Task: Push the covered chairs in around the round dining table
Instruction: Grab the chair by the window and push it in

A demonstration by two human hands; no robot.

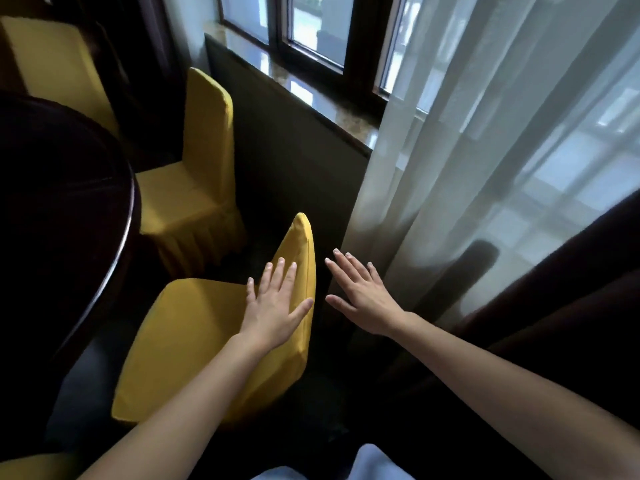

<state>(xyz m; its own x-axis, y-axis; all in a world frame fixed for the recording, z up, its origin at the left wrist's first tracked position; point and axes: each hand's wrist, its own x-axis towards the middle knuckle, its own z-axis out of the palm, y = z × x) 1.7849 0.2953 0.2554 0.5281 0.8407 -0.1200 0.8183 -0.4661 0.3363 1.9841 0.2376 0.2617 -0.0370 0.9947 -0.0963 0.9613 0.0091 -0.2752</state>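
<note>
A chair in a yellow cover (194, 341) stands right below me, its seat facing the dark round table (69, 188) on the left. My left hand (277, 303) hovers flat and open over the top of its backrest; I cannot tell if it touches. My right hand (360, 292) is spread open in the air just right of the backrest, holding nothing. A second yellow covered chair (194, 188) stands farther back beside the table's edge. A third yellow chair (52, 57) shows at the top left.
A dark wall panel under a polished stone windowsill (311, 95) runs behind the chairs. A sheer white curtain (485, 150) and a dark drape (554, 306) hang on the right. Another yellow cover (34, 465) peeks in at the bottom left.
</note>
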